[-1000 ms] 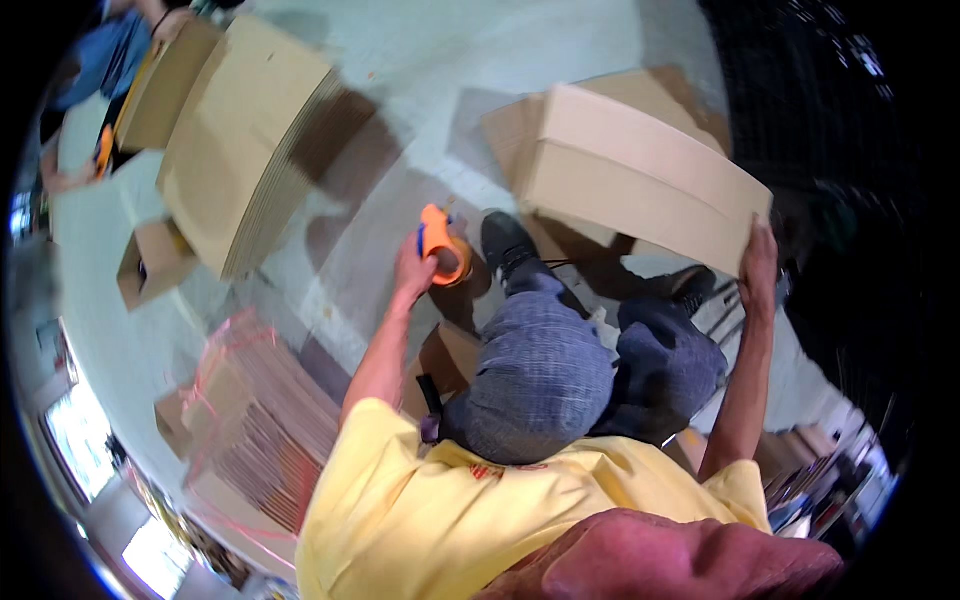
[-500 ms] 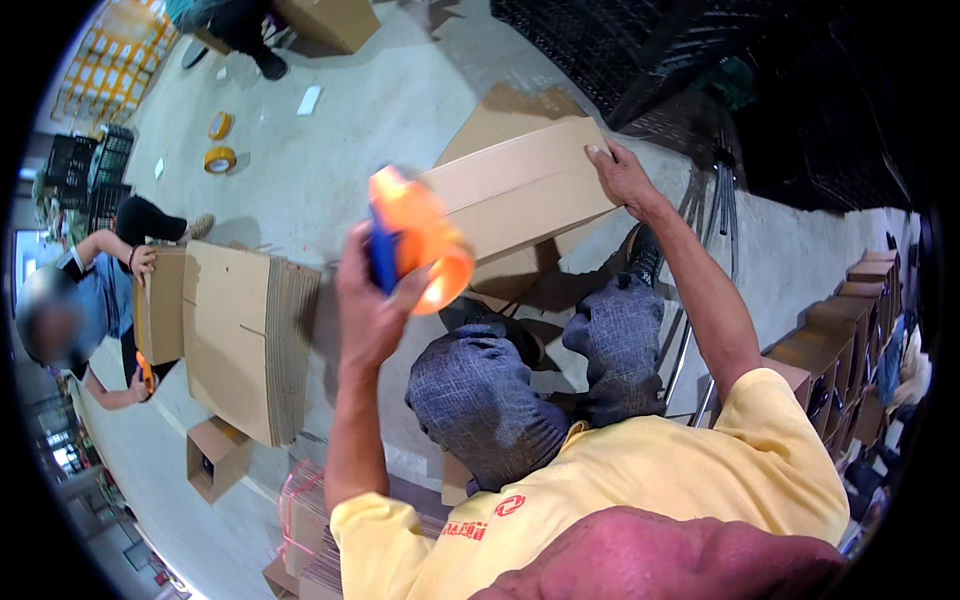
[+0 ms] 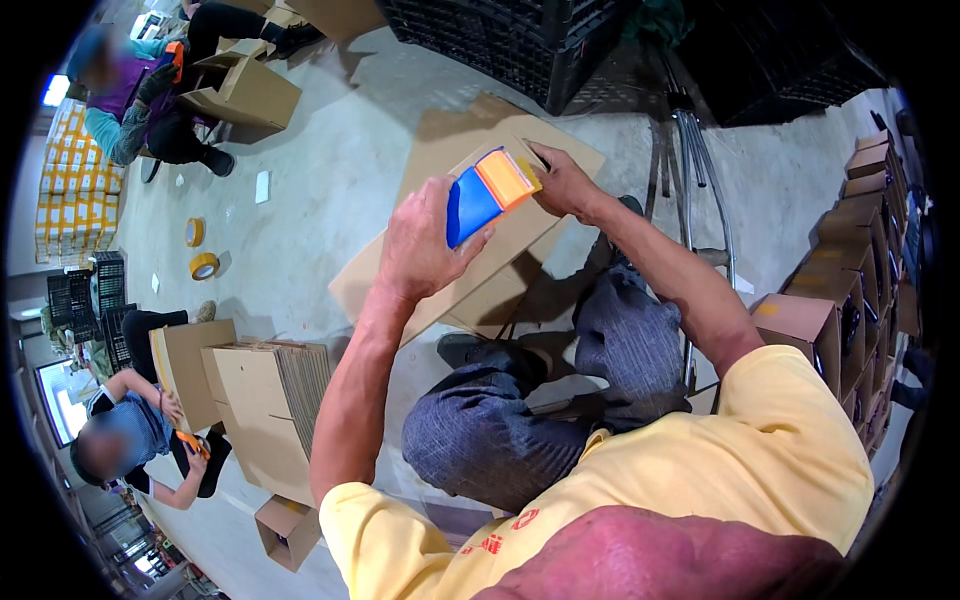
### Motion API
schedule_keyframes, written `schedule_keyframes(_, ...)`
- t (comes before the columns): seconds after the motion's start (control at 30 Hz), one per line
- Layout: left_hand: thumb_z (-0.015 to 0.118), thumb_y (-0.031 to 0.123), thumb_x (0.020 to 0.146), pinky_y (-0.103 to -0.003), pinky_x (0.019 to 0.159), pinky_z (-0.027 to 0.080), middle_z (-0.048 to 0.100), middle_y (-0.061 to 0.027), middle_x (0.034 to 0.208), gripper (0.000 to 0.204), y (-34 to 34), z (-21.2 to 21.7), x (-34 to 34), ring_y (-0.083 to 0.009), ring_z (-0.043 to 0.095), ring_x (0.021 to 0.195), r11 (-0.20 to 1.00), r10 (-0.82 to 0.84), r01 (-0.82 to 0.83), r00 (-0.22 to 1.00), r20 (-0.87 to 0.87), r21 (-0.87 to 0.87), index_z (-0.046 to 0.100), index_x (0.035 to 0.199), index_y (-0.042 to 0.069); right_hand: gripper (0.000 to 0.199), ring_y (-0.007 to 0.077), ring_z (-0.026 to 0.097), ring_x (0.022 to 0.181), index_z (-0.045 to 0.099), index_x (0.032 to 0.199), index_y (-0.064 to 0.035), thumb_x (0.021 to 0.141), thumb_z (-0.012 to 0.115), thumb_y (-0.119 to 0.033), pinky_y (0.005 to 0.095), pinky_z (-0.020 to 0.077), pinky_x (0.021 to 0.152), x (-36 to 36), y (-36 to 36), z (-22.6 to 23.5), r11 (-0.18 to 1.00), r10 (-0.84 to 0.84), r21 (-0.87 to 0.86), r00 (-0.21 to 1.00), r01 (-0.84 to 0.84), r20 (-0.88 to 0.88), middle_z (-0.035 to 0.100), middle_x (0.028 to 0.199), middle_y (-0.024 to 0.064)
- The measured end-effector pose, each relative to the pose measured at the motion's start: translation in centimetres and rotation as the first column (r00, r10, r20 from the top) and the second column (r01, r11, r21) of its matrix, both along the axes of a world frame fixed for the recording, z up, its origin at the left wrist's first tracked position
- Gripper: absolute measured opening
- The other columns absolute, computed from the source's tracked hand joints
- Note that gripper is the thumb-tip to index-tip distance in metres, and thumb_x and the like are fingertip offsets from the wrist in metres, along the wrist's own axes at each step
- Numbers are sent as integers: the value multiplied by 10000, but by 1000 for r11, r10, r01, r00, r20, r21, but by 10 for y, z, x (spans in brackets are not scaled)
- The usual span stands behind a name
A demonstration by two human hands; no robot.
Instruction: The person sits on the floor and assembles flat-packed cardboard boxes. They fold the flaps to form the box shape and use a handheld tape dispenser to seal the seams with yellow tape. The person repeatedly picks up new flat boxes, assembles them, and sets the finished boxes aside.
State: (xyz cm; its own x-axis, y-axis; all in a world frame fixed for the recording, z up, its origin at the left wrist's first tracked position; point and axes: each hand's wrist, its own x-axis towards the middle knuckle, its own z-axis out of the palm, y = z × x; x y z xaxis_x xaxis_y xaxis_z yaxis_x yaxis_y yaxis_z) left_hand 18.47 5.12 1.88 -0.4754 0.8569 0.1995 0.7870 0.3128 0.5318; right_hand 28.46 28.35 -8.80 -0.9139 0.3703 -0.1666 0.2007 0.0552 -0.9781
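Observation:
My left hand (image 3: 425,245) grips a blue and orange tape dispenser (image 3: 487,192), held up against the top face of a brown cardboard box (image 3: 450,150). My right hand (image 3: 562,180) rests on the same box, fingers pinching at the dispenser's orange front end. The box sits tilted over my knees in grey trousers (image 3: 520,410). My yellow shirt (image 3: 640,510) fills the lower frame.
A stack of flat cardboard sheets (image 3: 265,400) stands at my left, a small open box (image 3: 288,530) below it. Two tape rolls (image 3: 200,250) lie on the concrete floor. Folded boxes (image 3: 850,260) line the right. Black crates (image 3: 520,45) stand ahead. Other people work at left.
My view has swung up and toward the box. My left hand has brought the dispenser onto the box top, and my right hand has moved from the box edge to the dispenser's front.

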Motion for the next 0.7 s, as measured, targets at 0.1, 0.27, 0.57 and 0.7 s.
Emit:
schedule_keyframes(0.1,856,295,822,-508,815,528,659,-210,1040,607,3,-2,-3,-424,660,930,1000,-14,14,999,-31,-1,554,1260,3,447,227,632,1174,588,1442,-12,1077,565,-268,376,480,1049,3,-2,1,999,-21,33,1000,21,9,710,1277,152)
schedule_keyframes(0.27,858,277,823,-500,794,529,655,-221,1021,583,4,1,-5,-437,653,909,999,-23,21,998,-56,-29,557,1237,-3,442,346,582,1031,680,1091,8,1100,469,-380,434,460,960,20,-2,21,905,-243,315,956,285,-167,716,1029,199)
schedule_keyframes(0.57,862,274,818,-498,799,529,660,-220,1010,583,14,3,-1,-447,653,897,995,16,-19,999,-35,-96,559,1233,-3,785,200,442,781,549,834,14,1115,253,-657,389,428,781,29,-11,60,984,77,-157,997,-80,-28,521,780,92)
schedule_keyframes(0.7,863,316,816,-497,793,513,651,-216,1000,580,15,2,0,-434,649,889,994,34,-39,998,-48,-105,570,1203,-1,644,150,422,775,555,838,-20,1135,347,-552,351,415,755,24,-15,66,968,110,-223,993,-116,-37,483,777,26)
